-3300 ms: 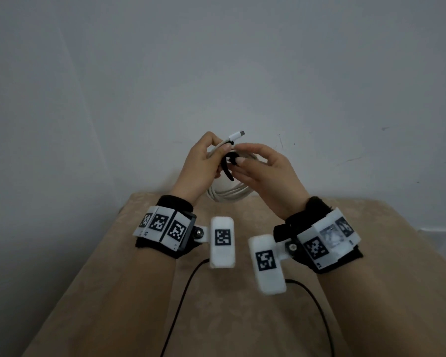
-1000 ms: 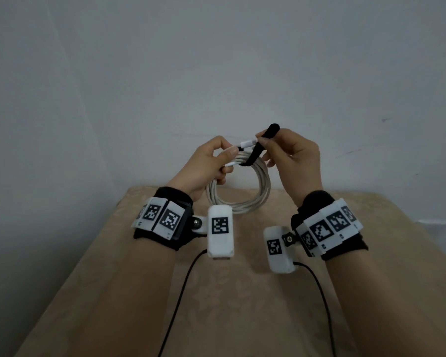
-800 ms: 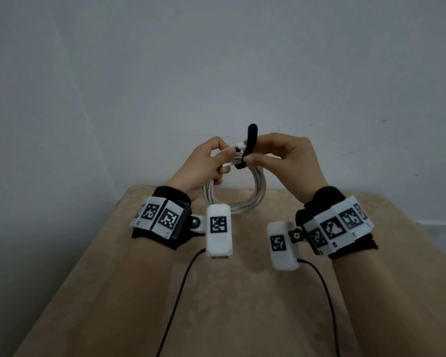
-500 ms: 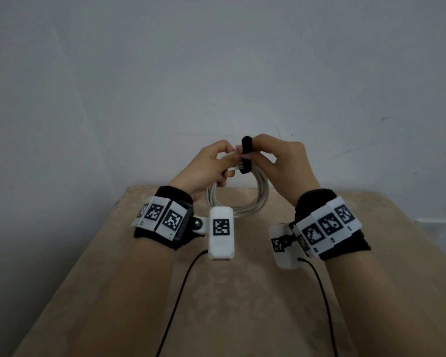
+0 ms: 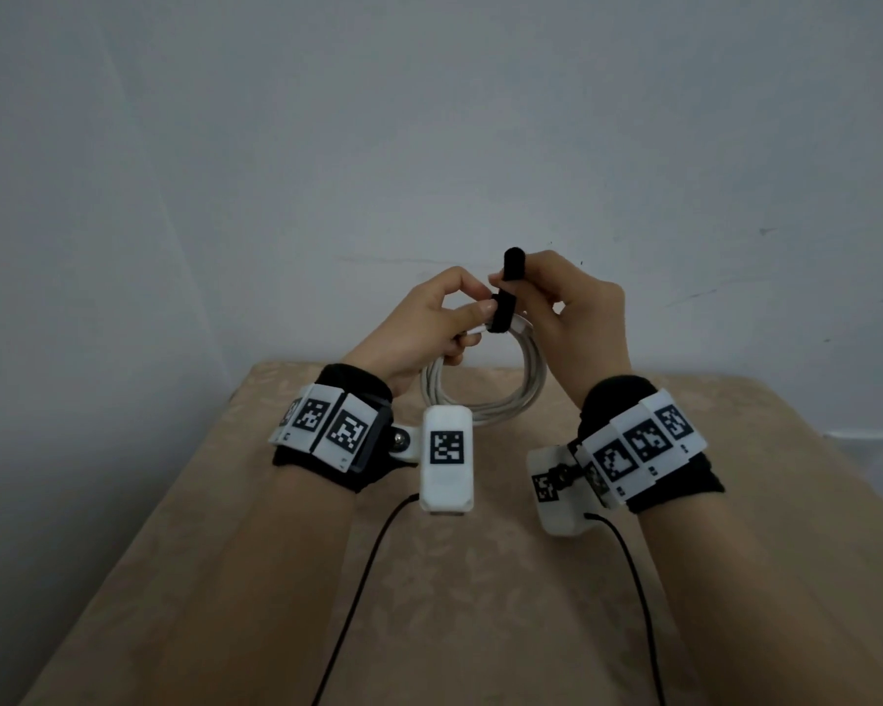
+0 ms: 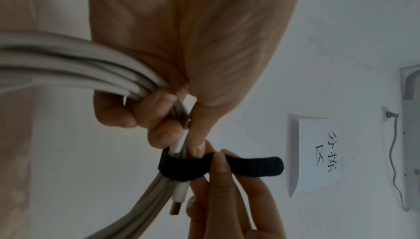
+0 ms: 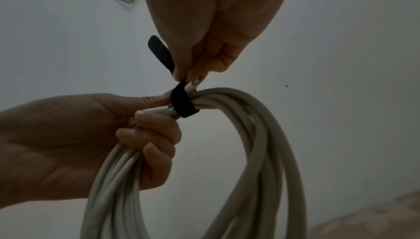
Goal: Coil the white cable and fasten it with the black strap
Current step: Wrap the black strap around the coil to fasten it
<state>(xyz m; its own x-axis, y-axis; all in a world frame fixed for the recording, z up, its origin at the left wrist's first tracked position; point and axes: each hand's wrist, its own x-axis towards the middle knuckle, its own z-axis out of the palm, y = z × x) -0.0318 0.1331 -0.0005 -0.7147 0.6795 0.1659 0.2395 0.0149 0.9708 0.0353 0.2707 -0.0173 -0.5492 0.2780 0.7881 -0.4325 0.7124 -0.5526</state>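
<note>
white round-sheathed cable [image 5: 485, 394], already wound into a multi-turn coil, hangs above the beige patterned bench [image 5: 480, 578], held up in front of the person. the left hand [image 5: 419, 333] has its grip curled round the gathered turns, thumb against the black fuzzy fabric strap [image 6: 181, 167]. that strap rings the bundle and a white plug end; its free tail stands clear, pinched by the right hand [image 5: 572, 308]. step in hand, as judged: fastening. the next move calls for drawing the tail snug, then pressing it down onto the band without loosening the left-hand hold.
</note>
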